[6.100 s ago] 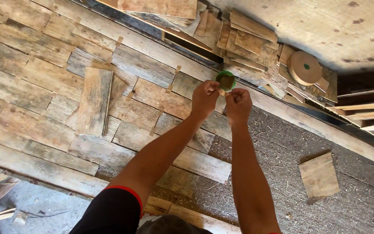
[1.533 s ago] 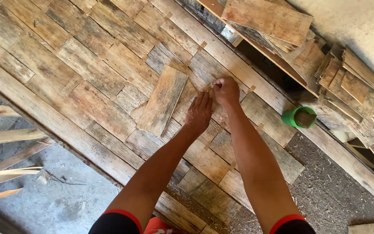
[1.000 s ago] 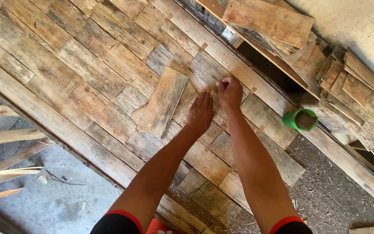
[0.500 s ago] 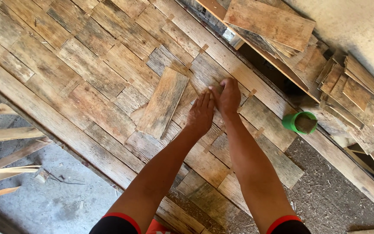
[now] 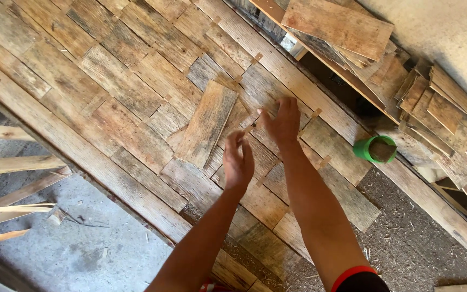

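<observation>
One loose plank (image 5: pixel 206 125) beside left fingers (image 5: pixel 232 141)

two bare forearms run up from the bottom edge, each ending in a bare hand: the left hand (image 5: pixel 238 160) and the right hand (image 5: pixel 282 122). no gloves, rings or watch show. the right arm wears a short black sleeve (image 5: pixel 360 280) with a red band at its hem, seen at the bottom edge.
</observation>
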